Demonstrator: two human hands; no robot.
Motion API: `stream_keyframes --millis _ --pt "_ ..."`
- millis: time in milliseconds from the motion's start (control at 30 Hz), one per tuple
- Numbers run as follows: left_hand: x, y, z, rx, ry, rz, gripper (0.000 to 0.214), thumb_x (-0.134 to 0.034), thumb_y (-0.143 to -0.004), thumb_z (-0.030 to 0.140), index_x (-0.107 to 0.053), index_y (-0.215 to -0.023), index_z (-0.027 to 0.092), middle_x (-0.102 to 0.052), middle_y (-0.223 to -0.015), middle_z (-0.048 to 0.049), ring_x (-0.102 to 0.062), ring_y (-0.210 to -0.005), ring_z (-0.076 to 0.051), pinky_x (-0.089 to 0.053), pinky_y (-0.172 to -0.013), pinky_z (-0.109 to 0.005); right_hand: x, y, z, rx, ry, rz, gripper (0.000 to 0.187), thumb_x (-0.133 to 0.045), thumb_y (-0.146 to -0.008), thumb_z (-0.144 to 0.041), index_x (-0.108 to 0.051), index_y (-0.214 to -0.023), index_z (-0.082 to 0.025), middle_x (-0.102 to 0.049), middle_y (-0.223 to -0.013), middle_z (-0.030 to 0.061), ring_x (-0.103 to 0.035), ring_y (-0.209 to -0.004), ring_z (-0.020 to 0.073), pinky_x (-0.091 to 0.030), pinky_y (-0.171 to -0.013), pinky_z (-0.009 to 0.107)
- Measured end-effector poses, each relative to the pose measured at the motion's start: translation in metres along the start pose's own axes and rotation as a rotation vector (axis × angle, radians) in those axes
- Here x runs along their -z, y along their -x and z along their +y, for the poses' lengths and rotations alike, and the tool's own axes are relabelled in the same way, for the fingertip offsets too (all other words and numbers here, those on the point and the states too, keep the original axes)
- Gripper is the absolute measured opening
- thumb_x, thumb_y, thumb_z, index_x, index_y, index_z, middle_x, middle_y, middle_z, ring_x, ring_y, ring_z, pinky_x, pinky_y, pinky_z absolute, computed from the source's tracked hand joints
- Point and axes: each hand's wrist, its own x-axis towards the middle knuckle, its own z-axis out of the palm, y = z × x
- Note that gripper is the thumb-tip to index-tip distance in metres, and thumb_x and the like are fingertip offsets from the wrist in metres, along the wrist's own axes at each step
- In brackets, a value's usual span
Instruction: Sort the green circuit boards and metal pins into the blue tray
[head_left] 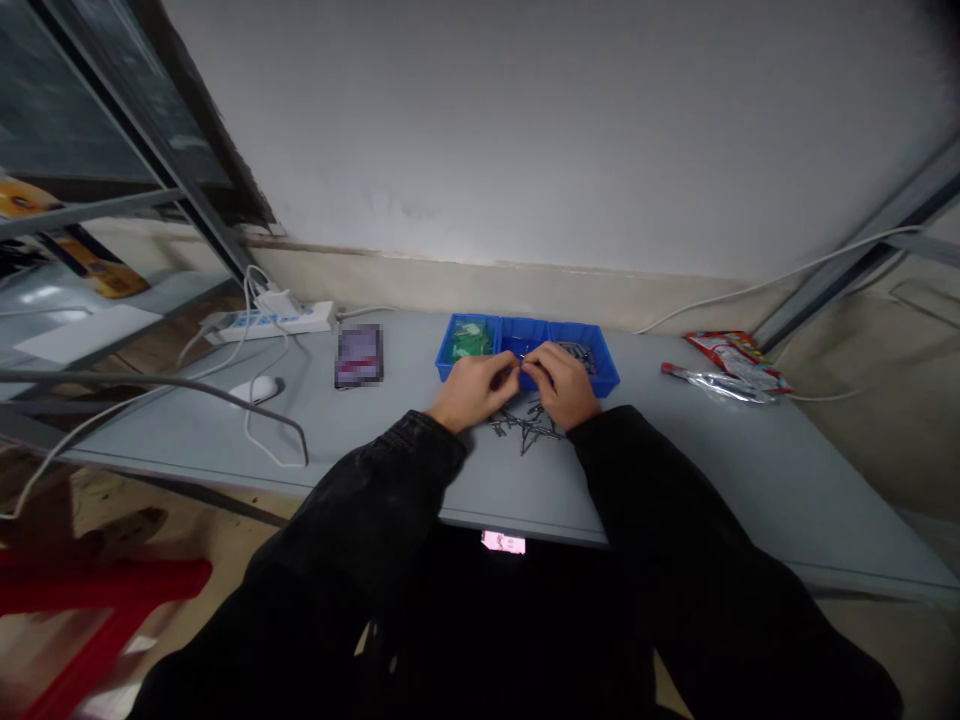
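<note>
My left hand (480, 388) and my right hand (561, 384) meet fingertip to fingertip at the near edge of the middle blue bin (517, 328). Both are closed in a pinch. Whatever sits between the fingers is too small to make out. Just below my hands, several thin grey metal pieces (525, 432) lie in a loose pile on the table. Green and clear plastic pieces (471, 340) fill the left blue bin (442, 372). More grey metal pieces (579, 355) lie in the right blue bin (609, 376), partly hidden by my right hand.
On the grey table (375, 440) a power strip (300, 320) with white cables and a white mouse-like object (256, 390) stand at left. A dark flat blurred object (358, 356) lies nearby. Red packaging (731, 355) and a silver pouch (724, 386) lie at right. Behind rises a wall (525, 130).
</note>
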Motion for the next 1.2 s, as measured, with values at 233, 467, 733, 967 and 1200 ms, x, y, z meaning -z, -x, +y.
stream_keyframes --millis 233,467,733,967,1200 --pt "-0.0002 -0.0001 0.0002 0.007 0.001 0.000 0.019 -0.051 -0.097 0.025 -0.062 -0.084 0.016 -0.055 -0.065 0.0020 -0.045 -0.057 -0.010 -0.035 -0.059 -0.023 0.0006 -0.0005 -0.0015 -0.003 -0.007 0.005 0.022 -0.043 -0.101 -0.025 -0.058 -0.085 -0.022 -0.062 -0.087 0.0067 -0.058 -0.087 0.0228 -0.047 -0.082 0.039" --pt "-0.0005 0.0003 -0.0006 0.008 0.008 0.000 0.016 -0.053 -0.095 0.022 -0.062 -0.084 0.017 -0.055 -0.065 0.0024 -0.045 -0.057 -0.010 -0.036 -0.059 -0.023 0.0005 -0.0004 -0.0009 0.004 0.002 0.003 0.021 -0.043 -0.101 -0.024 -0.058 -0.086 -0.022 -0.062 -0.087 0.0067 -0.058 -0.088 0.0228 -0.047 -0.082 0.039" --pt "0.0007 -0.0002 0.0003 0.007 -0.001 -0.005 0.016 -0.053 -0.096 0.023 -0.062 -0.084 0.016 -0.054 -0.065 0.0027 -0.045 -0.057 -0.009 -0.036 -0.059 -0.023 0.0003 0.0000 -0.0007 0.007 0.003 0.006 0.021 -0.043 -0.101 -0.024 -0.058 -0.086 -0.022 -0.062 -0.087 0.0068 -0.058 -0.087 0.0227 -0.047 -0.081 0.038" --pt "0.0000 -0.0005 -0.0008 0.002 0.005 -0.004 0.015 -0.053 -0.095 0.022 -0.062 -0.085 0.016 -0.054 -0.065 0.0028 -0.044 -0.058 -0.009 -0.035 -0.059 -0.023 0.0003 -0.0004 -0.0010 0.016 0.008 0.009 0.021 -0.044 -0.101 -0.023 -0.057 -0.085 -0.021 -0.062 -0.087 0.0071 -0.058 -0.087 0.0226 -0.047 -0.081 0.037" --pt "-0.0002 0.0002 -0.0016 0.004 0.001 -0.006 0.016 -0.051 -0.097 0.023 -0.062 -0.087 0.016 -0.055 -0.066 0.0022 -0.044 -0.058 -0.009 -0.035 -0.059 -0.023 -0.0001 -0.0004 -0.0003 0.014 -0.002 0.021 0.019 -0.046 -0.100 -0.022 -0.058 -0.087 -0.022 -0.062 -0.087 0.0063 -0.059 -0.087 0.0225 -0.047 -0.082 0.037"
